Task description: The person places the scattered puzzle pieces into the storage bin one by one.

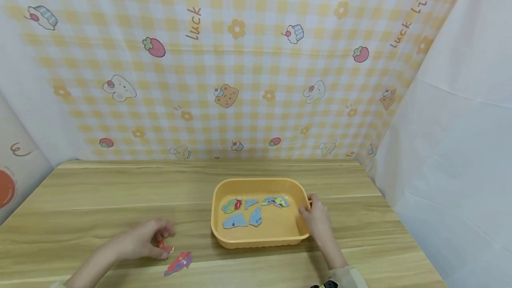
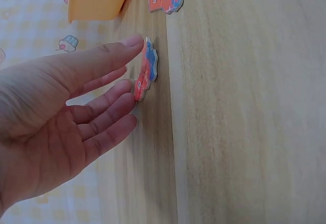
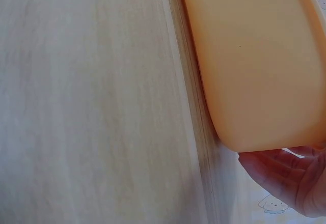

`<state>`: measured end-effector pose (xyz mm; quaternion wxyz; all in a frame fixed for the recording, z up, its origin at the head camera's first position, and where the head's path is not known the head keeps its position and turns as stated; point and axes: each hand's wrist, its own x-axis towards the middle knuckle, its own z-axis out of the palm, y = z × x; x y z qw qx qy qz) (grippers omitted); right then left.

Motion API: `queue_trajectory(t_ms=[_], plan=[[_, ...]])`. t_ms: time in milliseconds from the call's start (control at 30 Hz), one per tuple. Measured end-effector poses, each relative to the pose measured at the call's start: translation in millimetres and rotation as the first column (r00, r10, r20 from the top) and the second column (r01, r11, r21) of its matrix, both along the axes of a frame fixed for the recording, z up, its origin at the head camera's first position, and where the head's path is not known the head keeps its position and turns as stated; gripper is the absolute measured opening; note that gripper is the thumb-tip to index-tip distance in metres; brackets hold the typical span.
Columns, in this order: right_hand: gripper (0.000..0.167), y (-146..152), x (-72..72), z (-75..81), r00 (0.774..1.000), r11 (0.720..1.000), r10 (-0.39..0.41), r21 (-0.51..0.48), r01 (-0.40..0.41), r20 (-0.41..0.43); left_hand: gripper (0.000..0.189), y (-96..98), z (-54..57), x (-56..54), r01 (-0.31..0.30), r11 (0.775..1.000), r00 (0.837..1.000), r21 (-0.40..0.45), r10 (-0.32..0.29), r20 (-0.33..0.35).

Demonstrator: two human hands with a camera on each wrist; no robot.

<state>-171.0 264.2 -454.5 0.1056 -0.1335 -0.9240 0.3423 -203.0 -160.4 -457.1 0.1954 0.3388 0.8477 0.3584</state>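
Note:
My left hand (image 1: 142,239) is low over the table, left of a yellow tray (image 1: 276,240). In the left wrist view its thumb and loosely bent fingers stand around a red and blue puzzle piece (image 2: 146,71), fingertips right at its edge. A second puzzle piece (image 1: 179,263), pink, red and purple, lies just right of that hand. My right hand (image 1: 318,219) grips the tray's right end, thumb over the rim and fingers outside. Inside the tray lie several irregular puzzle pieces, among them a light blue one (image 1: 235,221) and a green and red one (image 1: 232,206).
Everything stands on a wood-grain table (image 1: 120,186). A yellow checked cloth (image 1: 256,70) with cartoon prints hangs behind its back edge. White cloth (image 1: 452,146) closes off the right side.

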Motion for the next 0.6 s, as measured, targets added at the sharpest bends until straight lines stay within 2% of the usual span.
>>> queue_trajectory(t_ms=[100,333,600], plan=[[0.030,-0.2,0.2,0.5,1.000,1.000,-0.001,-0.001,0.001,-0.001,0.047,-1.5,1.3,2.3,0.009,1.000,0.999,-0.008,-0.009,0.032],[0.030,-0.6,0.2,0.7,1.000,1.000,-0.003,-0.014,0.003,0.005,0.031,-1.5,0.6,3.9,0.012,0.999,1.000,-0.049,-0.013,-0.015],[0.031,-0.7,0.6,1.6,1.000,1.000,-0.006,-0.005,0.006,0.009,0.033,1.6,0.7,2.7,0.006,0.999,1.000,-0.051,-0.007,-0.019]])
